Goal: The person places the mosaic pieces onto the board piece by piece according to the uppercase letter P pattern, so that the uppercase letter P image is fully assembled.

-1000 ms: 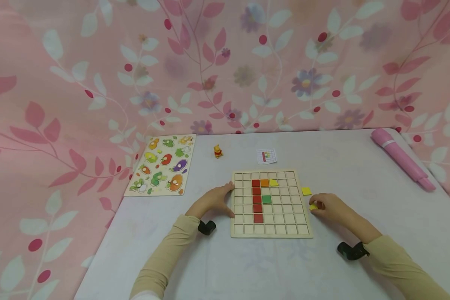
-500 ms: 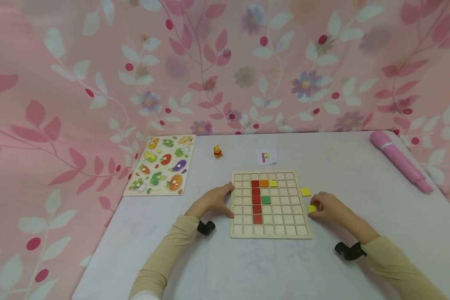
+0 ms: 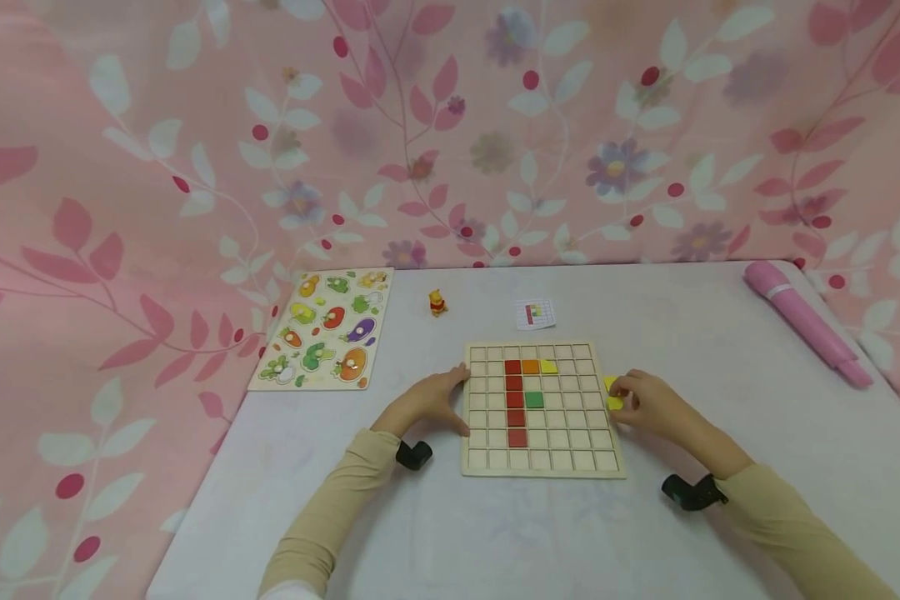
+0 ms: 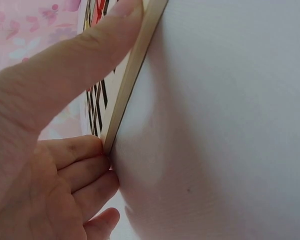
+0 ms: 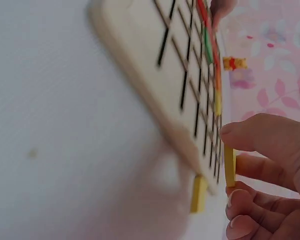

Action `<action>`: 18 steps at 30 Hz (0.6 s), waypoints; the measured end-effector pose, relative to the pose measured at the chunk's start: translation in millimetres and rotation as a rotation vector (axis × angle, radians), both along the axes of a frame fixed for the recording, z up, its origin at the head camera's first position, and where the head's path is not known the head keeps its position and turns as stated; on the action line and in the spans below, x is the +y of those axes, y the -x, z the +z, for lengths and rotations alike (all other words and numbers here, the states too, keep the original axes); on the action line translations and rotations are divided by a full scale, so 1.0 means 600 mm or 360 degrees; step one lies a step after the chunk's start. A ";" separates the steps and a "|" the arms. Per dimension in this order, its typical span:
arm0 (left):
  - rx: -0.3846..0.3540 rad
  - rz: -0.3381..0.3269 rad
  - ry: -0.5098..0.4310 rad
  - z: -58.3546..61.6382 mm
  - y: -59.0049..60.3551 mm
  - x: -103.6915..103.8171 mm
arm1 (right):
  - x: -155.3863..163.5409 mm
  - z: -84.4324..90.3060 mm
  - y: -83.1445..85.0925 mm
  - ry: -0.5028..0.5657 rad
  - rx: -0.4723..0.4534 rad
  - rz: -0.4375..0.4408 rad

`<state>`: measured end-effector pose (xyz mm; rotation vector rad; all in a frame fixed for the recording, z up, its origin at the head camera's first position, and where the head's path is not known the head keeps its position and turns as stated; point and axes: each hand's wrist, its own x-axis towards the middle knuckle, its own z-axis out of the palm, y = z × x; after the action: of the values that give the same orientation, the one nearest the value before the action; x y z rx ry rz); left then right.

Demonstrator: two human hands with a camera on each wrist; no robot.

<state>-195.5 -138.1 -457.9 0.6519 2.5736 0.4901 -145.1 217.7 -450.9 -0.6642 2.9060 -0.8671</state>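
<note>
My left hand (image 3: 423, 402) rests on the left edge of a wooden grid board (image 3: 570, 462), thumb and fingers spread along it. In the left wrist view, its thumb (image 4: 85, 65) lies over the board's rim. At the board's right side, my right hand (image 3: 656, 407) pinches a square yellow tile (image 5: 230, 165) between thumb and fingers, tilted on edge. A second yellow tile (image 5: 198, 194) lies on the table against the board's edge. Seated in the grid are a column of red tiles (image 3: 514, 400), an orange tile (image 3: 530, 367), a yellow tile (image 3: 548, 367) and a green tile (image 3: 534, 400).
A small card (image 3: 535, 314) printed with a coloured grid pattern lies beyond the board. Left of it stands a small yellow and red bear figure (image 3: 437, 302). A vegetable puzzle board (image 3: 322, 333) lies at the back left, a folded pink umbrella-like object (image 3: 806, 323) at the back right.
My right hand has picked the nearer yellow tile up off the table and carried it away from me, close to the other yellow tile. The left hand stays on the board's edge.
</note>
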 end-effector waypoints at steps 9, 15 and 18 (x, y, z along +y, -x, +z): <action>-0.0022 0.0013 -0.0001 0.008 -0.005 0.004 | -0.049 0.012 0.018 0.0113 0.0049 0.0215; -0.0011 0.0012 0.0006 0.009 -0.005 0.003 | -0.079 0.003 0.032 0.0149 0.0101 0.0332; -0.0002 0.0010 0.0004 0.009 -0.004 0.003 | -0.089 -0.003 0.039 0.0149 0.0105 0.0358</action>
<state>-193.0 -136.5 -452.6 0.6423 2.5755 0.4891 -168.5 164.2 -452.5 -1.0219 2.7866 -0.9735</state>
